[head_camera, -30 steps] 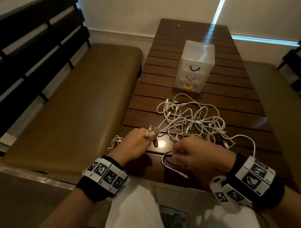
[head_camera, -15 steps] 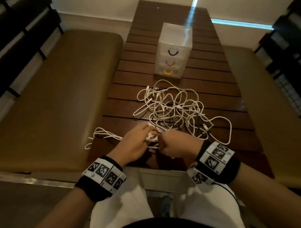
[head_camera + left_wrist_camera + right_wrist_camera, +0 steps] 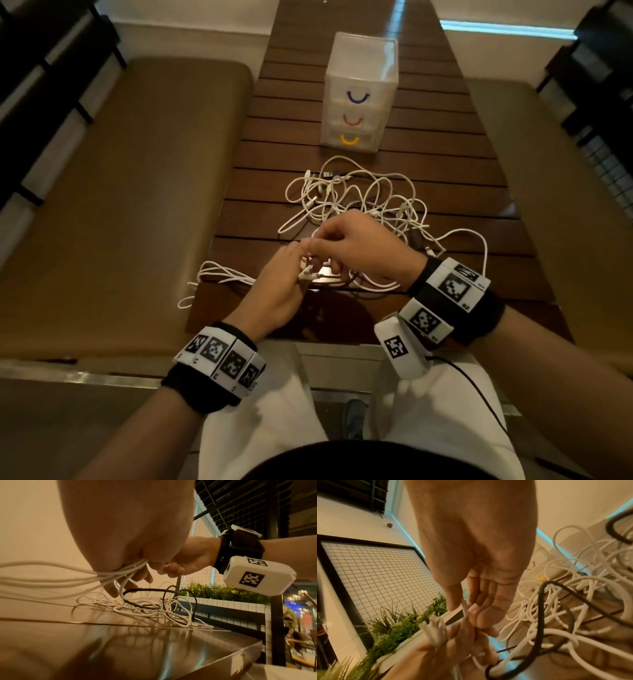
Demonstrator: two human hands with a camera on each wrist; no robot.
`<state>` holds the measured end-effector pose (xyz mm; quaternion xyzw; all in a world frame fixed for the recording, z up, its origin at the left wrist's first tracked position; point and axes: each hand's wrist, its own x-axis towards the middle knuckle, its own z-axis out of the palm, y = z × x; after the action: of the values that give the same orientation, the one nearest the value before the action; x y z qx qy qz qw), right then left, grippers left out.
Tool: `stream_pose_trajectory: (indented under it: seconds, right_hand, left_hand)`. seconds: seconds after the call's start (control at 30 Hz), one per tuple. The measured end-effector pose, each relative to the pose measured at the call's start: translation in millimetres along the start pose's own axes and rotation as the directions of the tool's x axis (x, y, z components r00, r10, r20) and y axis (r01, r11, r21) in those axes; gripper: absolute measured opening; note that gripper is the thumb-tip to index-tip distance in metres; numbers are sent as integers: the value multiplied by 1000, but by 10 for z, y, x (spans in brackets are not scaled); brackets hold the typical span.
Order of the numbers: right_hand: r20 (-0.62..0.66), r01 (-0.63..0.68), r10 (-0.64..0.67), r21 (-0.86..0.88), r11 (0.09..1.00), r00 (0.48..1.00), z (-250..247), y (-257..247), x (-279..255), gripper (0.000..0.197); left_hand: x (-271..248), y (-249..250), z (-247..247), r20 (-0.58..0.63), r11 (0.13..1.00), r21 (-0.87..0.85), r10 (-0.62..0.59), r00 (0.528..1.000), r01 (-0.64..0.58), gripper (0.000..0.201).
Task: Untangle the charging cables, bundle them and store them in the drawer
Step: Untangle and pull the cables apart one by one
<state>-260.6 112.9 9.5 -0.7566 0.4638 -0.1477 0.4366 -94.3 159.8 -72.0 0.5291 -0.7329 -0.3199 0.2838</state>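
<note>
A tangle of white charging cables point(image 3: 363, 202) with a black cable point(image 3: 145, 589) through it lies mid-table. My left hand point(image 3: 303, 272) grips several white strands near their plugs point(image 3: 435, 631); their slack point(image 3: 219, 274) trails left over the table edge. My right hand point(image 3: 323, 245) sits just above and against the left fingertips, with its thumb and fingers pinching a single white cable point(image 3: 464, 610). The clear three-drawer unit point(image 3: 359, 85) stands beyond the tangle, with blue, red and yellow handles and all drawers closed.
The slatted wooden table point(image 3: 445, 212) is narrow, with brown padded benches on the left point(image 3: 130, 205) and the right point(image 3: 565, 205). A black lead point(image 3: 472, 380) runs from the right wrist camera. My lap is against the table's near edge.
The two hands, apart a second ago, have come together. The right hand has risen over the left fingertips and now pinches a cable there. The head view has tilted down.
</note>
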Motion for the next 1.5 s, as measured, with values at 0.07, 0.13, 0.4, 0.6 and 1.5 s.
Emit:
stream_pose_trajectory:
  seconds: [0.07, 0.13, 0.4, 0.6, 1.5]
  right_hand:
    - [-38, 29, -26, 81, 996, 999, 31, -25, -14, 31]
    - [-79, 63, -53, 129, 990, 995, 64, -19, -21, 37]
    - [-179, 36, 57, 476, 879, 982, 322, 8, -10, 20]
    - [-15, 31, -32, -32, 999, 999, 431, 205, -12, 35]
    - [-518, 68, -415, -562, 824, 748, 93, 311, -70, 18]
  left_hand:
    - [-17, 80, -52, -19, 988, -89, -128, 992, 126, 34]
    - [-26, 119, -93, -17, 973, -135, -191, 982, 187, 33]
    - [-38, 49, -103, -161, 965, -178, -219, 962, 190, 31]
    - [-32, 275, -273, -294, 805, -574, -374, 879, 151, 55]
    - [49, 305, -472, 36, 922, 164, -360, 932, 349, 27]
